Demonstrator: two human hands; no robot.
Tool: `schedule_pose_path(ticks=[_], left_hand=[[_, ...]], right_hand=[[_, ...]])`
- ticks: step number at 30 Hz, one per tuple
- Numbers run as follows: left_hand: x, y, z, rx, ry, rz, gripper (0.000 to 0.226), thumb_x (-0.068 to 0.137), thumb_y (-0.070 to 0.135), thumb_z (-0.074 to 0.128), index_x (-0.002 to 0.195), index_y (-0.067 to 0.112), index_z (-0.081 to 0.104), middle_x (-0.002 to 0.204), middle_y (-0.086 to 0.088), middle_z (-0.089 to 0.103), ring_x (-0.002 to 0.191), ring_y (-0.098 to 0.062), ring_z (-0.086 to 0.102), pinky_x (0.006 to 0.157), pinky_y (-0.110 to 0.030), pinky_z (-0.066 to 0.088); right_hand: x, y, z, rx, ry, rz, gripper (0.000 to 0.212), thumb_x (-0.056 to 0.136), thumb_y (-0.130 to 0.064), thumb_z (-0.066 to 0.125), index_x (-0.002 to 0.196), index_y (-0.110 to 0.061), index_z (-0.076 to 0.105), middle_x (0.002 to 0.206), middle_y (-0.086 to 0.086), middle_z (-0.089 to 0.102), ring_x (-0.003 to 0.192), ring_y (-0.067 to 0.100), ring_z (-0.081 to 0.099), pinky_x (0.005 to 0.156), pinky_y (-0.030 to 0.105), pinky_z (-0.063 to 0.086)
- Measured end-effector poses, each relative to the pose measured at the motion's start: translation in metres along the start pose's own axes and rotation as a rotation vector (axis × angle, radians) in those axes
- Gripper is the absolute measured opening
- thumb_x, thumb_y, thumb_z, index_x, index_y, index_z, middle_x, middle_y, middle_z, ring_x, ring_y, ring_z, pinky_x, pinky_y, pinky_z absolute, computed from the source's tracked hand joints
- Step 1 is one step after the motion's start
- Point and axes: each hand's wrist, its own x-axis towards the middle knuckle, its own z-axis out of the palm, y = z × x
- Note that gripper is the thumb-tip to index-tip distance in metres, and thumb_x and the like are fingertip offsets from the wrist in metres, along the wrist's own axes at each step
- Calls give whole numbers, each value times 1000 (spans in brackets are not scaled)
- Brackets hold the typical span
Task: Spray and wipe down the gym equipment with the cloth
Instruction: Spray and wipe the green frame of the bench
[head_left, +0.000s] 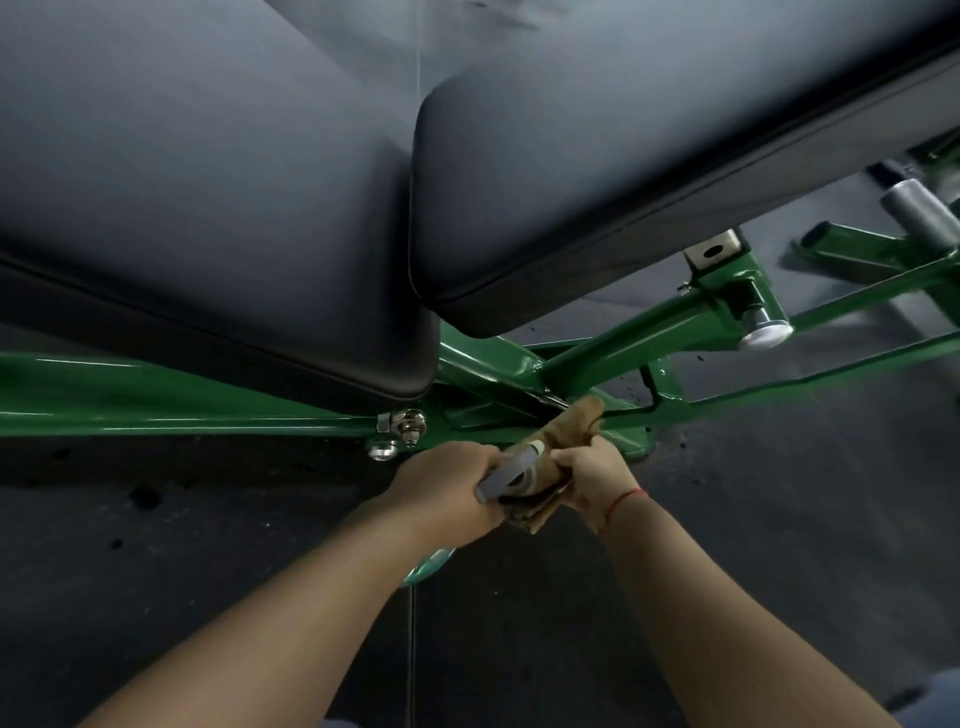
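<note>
Below, left hand gripping spray bottle, right hand clutching cloth at green frame

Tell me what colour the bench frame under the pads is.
The bench frame is glossy green, shown best in the head view.

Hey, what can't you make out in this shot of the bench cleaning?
Head view only.
- Spray bottle: body hidden under the left hand and wrist; label, fill level unknown.
- Cloth: partly covered by the right hand and bottle.
- Green frame: ends cut off by picture edges, middle hidden under black pads.
</note>
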Motion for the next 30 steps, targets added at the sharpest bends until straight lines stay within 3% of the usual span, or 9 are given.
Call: schedule_pose_path(ticks=[3,7,11,15,17,22,25,27,30], left_hand=[[-5,-6,-9,-63,3,-9,13,89,25,64,83,28,52,83,6,58,79,-17,56,62,-29,37],[-13,-7,-18,-80,38,-60,7,90,26,64,91,26,57,89,4,61,82,-16,58,64,-30,40],[-25,-6,-18,-41,79,-158,9,91,26,63,94,29,55,91,5,60,83,-16,57,64,-31,42],[-38,-3,-18,-50,85,-254,9,91,30,62,86,32,54,89,4,62,80,-17,60,63,-31,44],[-44,1,-17,-48,106,-296,12,90,33,61,82,31,53,86,3,63,77,-18,60,62,-30,42],[-55,16,-8,-63,208,-359,12,85,27,64,79,26,54,73,4,58,64,-15,54,56,-28,38],[-56,27,-6,-123,264,-416,6,84,21,65,83,19,59,72,-1,58,61,-14,49,57,-28,38],[-55,32,-7,-116,283,-438,7,84,20,65,83,16,59,71,-6,56,59,-15,46,58,-29,38],[-52,39,-5,-110,312,-469,14,83,20,65,74,19,54,61,5,48,52,-10,40,52,-25,37]], right_hand=[[-18,6,6,-251,-118,-203,55,86,10,55,135,-16,47,115,8,63,105,27,64,98,49,52],[-19,20,29,-675,-135,-575,76,84,2,50,150,-34,38,129,-3,61,109,18,60,96,38,50],[-11,40,61,-607,-161,-646,73,88,-2,49,150,-39,35,140,-7,57,118,15,58,99,39,50],[-11,52,85,-179,-260,-451,71,88,8,50,146,-31,38,141,6,51,120,18,53,104,38,47],[-10,52,91,55,-308,-309,65,89,7,50,137,-35,39,133,11,53,115,26,58,96,45,53],[-6,63,89,438,-308,-40,49,93,0,42,136,-25,42,117,15,56,96,31,62,76,41,56],[-6,79,82,633,-326,242,34,93,-16,48,126,-16,57,123,24,62,104,40,64,92,53,55],[-12,83,82,666,-488,437,36,94,-33,54,120,-11,65,118,23,69,104,40,66,93,52,54],[-14,79,90,561,-652,346,50,92,-34,67,132,-6,56,119,24,68,99,40,70,78,48,59]])
